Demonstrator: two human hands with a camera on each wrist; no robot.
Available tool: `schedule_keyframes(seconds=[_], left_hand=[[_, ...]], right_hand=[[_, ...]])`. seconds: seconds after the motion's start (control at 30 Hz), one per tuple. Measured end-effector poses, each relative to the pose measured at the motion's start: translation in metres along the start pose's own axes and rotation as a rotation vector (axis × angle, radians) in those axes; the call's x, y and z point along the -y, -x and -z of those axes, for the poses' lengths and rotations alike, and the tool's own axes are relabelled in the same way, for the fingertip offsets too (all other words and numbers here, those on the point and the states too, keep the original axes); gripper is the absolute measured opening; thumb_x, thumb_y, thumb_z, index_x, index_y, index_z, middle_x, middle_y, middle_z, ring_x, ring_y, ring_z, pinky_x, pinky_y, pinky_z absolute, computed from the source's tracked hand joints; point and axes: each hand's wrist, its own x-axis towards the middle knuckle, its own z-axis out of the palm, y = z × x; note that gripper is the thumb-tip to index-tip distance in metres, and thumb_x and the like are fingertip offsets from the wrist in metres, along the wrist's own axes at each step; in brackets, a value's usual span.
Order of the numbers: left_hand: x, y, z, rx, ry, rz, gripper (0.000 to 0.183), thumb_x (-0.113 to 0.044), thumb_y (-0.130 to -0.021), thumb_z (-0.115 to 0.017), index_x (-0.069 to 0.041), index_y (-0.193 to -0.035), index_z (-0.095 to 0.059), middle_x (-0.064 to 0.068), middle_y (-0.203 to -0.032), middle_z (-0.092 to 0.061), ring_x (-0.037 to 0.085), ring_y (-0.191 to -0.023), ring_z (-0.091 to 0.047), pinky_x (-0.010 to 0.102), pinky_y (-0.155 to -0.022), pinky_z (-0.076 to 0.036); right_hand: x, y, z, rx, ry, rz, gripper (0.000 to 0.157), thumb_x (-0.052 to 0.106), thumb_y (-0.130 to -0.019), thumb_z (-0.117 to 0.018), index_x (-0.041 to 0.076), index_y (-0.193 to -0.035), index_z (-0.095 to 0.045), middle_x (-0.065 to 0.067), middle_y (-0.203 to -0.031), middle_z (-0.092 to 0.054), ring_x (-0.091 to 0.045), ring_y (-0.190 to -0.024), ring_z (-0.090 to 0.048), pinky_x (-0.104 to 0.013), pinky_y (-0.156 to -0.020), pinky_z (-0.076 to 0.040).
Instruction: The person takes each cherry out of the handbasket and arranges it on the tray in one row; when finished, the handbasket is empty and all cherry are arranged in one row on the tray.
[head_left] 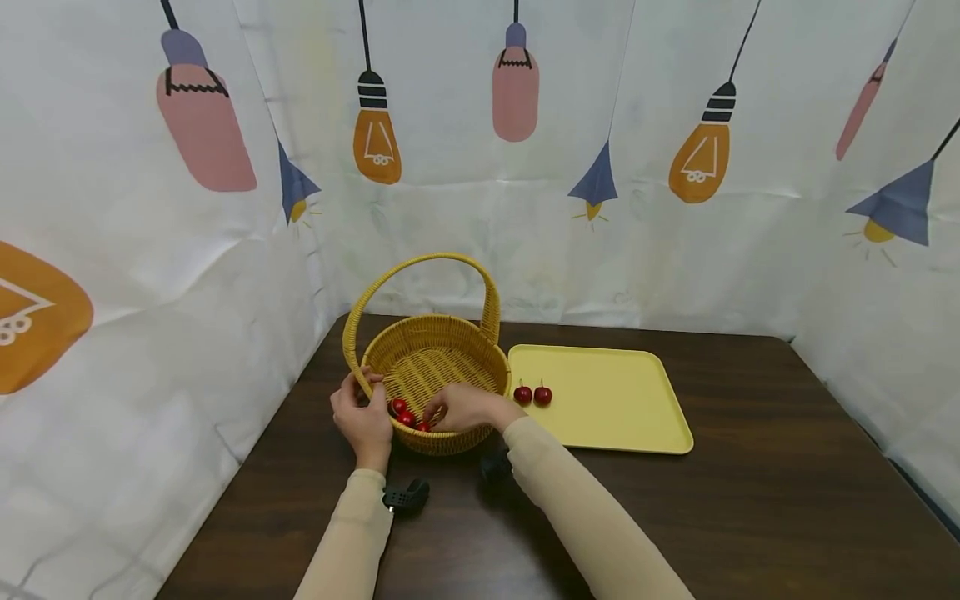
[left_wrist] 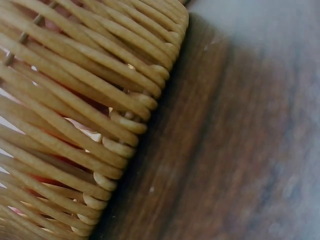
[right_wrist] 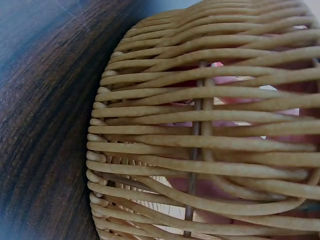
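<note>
A yellow wicker basket (head_left: 435,354) with a tall arched handle stands on the table; its woven wall fills much of the left wrist view and the right wrist view. On its left side my left hand (head_left: 363,421) grips the rim near the foot of the handle. My right hand (head_left: 468,408) reaches over the front rim into the basket, its curled fingers at a red cherry (head_left: 423,427), which they seem to pinch; the fingertips are partly hidden. Two more cherries (head_left: 406,418) lie beside it at the left front inside the basket.
A pale yellow tray (head_left: 607,400) lies right of the basket, with two dark red cherries (head_left: 542,395) with stems near its left edge. All stand on a dark wooden table (head_left: 780,467). Behind it hangs a white cloth (head_left: 645,267) printed with lamps.
</note>
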Motion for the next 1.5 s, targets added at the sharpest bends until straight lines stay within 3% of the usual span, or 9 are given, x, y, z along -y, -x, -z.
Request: schedule_keyframes(seconds=[0.3, 0.53, 0.67, 0.87, 1.07, 1.33, 1.5], left_hand=[[0.001, -0.002, 0.000, 0.025, -0.003, -0.017, 0.019, -0.001, -0.087, -0.064, 0.000, -0.105, -0.069, 0.012, -0.092, -0.066, 0.020, -0.092, -0.055, 0.023, -0.080, -0.039], [0.002, -0.002, 0.000, 0.025, -0.017, -0.030, 0.018, -0.002, -0.087, -0.064, -0.008, -0.102, -0.071, 0.008, -0.090, -0.069, 0.032, -0.095, -0.055, 0.023, -0.079, -0.040], [0.001, -0.002, 0.000, 0.029, -0.025, -0.033, 0.020, -0.002, -0.086, -0.065, -0.006, -0.104, -0.071, 0.007, -0.090, -0.068, 0.026, -0.093, -0.056, 0.023, -0.081, -0.040], [0.002, -0.002, 0.001, 0.027, -0.032, -0.032, 0.021, -0.002, -0.086, -0.064, -0.002, -0.106, -0.070, 0.007, -0.092, -0.069, 0.012, -0.091, -0.054, 0.022, -0.080, -0.040], [0.004, -0.003, 0.002, 0.031, -0.011, -0.042, 0.021, -0.001, -0.086, -0.064, -0.001, -0.106, -0.070, 0.009, -0.092, -0.070, 0.008, -0.090, -0.050, 0.025, -0.078, -0.040], [0.003, -0.005, 0.000, 0.024, -0.012, -0.038, 0.020, -0.003, -0.087, -0.064, -0.001, -0.106, -0.070, 0.008, -0.090, -0.072, 0.006, -0.091, -0.051, 0.023, -0.079, -0.039], [0.003, -0.003, 0.001, 0.029, 0.005, -0.022, 0.020, -0.002, -0.087, -0.064, 0.001, -0.106, -0.069, 0.010, -0.091, -0.072, 0.007, -0.093, -0.050, 0.021, -0.079, -0.040]], right_hand=[[-0.006, 0.006, 0.007, 0.047, -0.198, 0.052, 0.026, 0.009, -0.088, -0.066, 0.009, -0.114, -0.070, 0.003, -0.101, -0.071, -0.003, -0.089, -0.064, -0.020, -0.080, -0.050], [-0.009, 0.008, 0.007, 0.054, -0.217, 0.086, 0.023, 0.011, -0.088, -0.066, 0.011, -0.110, -0.070, 0.008, -0.099, -0.070, -0.002, -0.089, -0.063, -0.020, -0.082, -0.050], [-0.012, 0.011, 0.007, -0.035, -0.209, 0.117, 0.024, 0.014, -0.086, -0.069, 0.011, -0.110, -0.070, 0.007, -0.100, -0.069, -0.004, -0.090, -0.062, -0.021, -0.082, -0.049], [-0.010, 0.018, 0.002, -0.245, -0.235, 0.115, 0.031, 0.015, -0.085, -0.072, 0.008, -0.115, -0.068, 0.006, -0.102, -0.066, -0.010, -0.084, -0.059, -0.023, -0.075, -0.050], [-0.004, 0.032, -0.002, -0.398, -0.253, 0.090, 0.033, 0.009, -0.086, -0.067, 0.008, -0.120, -0.066, 0.002, -0.114, -0.063, -0.013, -0.097, -0.061, -0.024, -0.081, -0.051], [-0.011, 0.054, -0.004, -0.524, -0.471, 0.047, 0.032, 0.010, -0.091, -0.067, 0.012, -0.122, -0.063, -0.001, -0.116, -0.063, -0.017, -0.103, -0.064, -0.028, -0.079, -0.053], [-0.023, 0.067, -0.005, -0.595, -0.627, 0.072, 0.035, 0.002, -0.091, -0.064, 0.002, -0.125, -0.057, -0.015, -0.122, -0.059, -0.027, -0.104, -0.064, -0.029, -0.077, -0.054]])
